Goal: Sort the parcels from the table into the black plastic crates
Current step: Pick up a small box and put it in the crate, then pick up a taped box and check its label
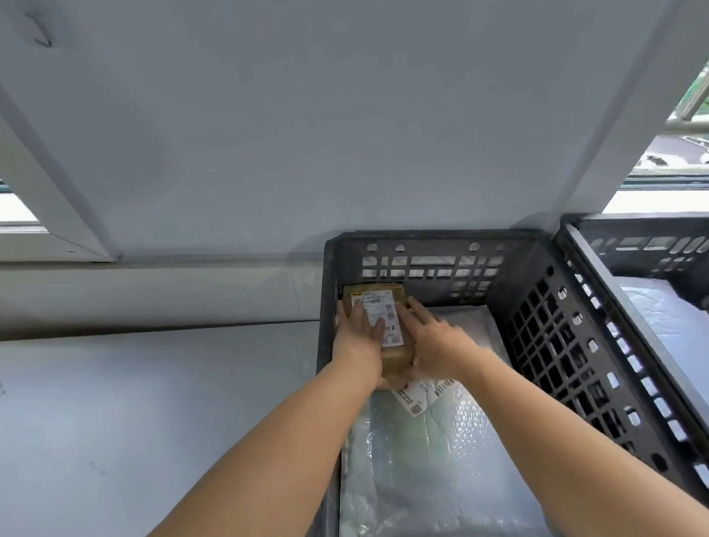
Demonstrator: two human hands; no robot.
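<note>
Now, my left hand [357, 333] and right hand [435, 340] gripping the brown parcel [374, 304] from 9 and 3 o'clock, low in the black crate [430, 261], its 11 o'clock corner, bubble-wrap parcel [427, 456] beneath, table [120, 420] at 9 o'clock.

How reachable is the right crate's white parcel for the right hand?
Probably not yet: the right hand holds the brown box; the white parcel lies uncovered in the right crate.
</note>
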